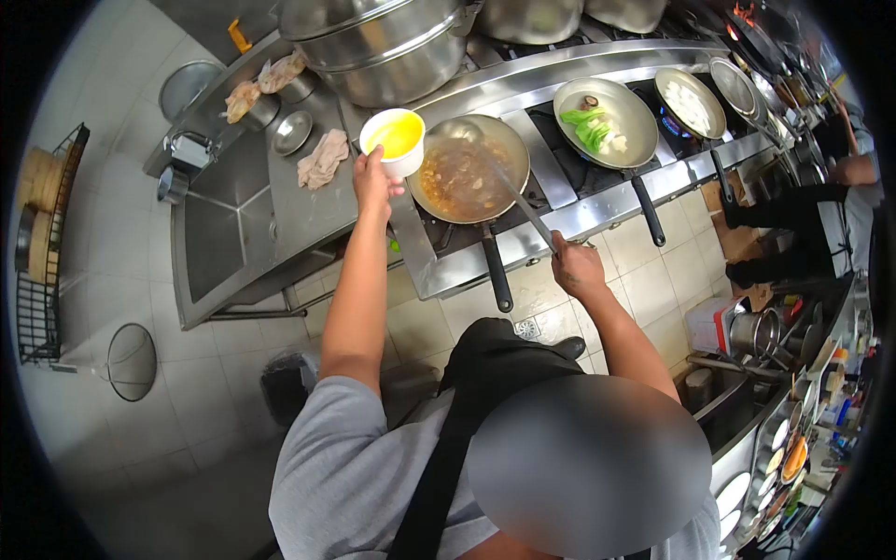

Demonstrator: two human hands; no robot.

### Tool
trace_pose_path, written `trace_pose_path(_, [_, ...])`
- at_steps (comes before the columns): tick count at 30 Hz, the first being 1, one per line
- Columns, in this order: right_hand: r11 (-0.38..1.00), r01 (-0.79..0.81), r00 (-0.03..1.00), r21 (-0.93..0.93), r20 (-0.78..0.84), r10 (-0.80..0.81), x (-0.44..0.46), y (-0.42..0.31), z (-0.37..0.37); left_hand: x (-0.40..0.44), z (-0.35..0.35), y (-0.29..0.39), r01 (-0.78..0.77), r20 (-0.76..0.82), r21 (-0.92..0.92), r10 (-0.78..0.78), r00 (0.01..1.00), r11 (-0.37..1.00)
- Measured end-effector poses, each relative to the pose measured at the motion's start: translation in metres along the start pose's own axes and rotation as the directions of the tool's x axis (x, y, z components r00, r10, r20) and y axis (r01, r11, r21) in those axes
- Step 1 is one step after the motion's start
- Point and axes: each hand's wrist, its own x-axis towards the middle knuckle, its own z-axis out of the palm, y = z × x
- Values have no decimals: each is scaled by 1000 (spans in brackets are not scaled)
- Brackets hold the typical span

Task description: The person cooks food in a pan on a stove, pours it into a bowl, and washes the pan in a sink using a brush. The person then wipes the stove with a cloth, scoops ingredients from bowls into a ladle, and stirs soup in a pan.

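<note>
My left hand (375,185) is closed round the side of a white bowl (403,165) of bright yellow liquid, which looks like beaten egg. The bowl is raised at the left rim of a frying pan (492,245) and tips slightly. Brown, soupy food (457,182) with small bits fills the pan on the stove. With my right hand (577,266) I grip the long metal handle of a ladle (530,213). Its head reaches into the pan, where steam or liquid partly hides it.
A second pan (627,140) holds green leaves and a mushroom; a third pan (705,112) with white pieces sits over a blue flame. Left are a crumpled cloth (323,159), a sink (224,233) and a large steel pot (383,61). Another person (821,210) stands at right.
</note>
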Motion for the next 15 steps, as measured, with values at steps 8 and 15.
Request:
trace_pose_path(8, [985, -17, 993, -171, 109, 36, -8, 5, 24, -39, -12, 2, 19, 147, -217, 14, 989, 976])
trace_pose_path(15, [963, -114, 993, 242, 25, 112, -30, 0, -9, -93, 22, 27, 34, 377, -234, 58, 925, 972])
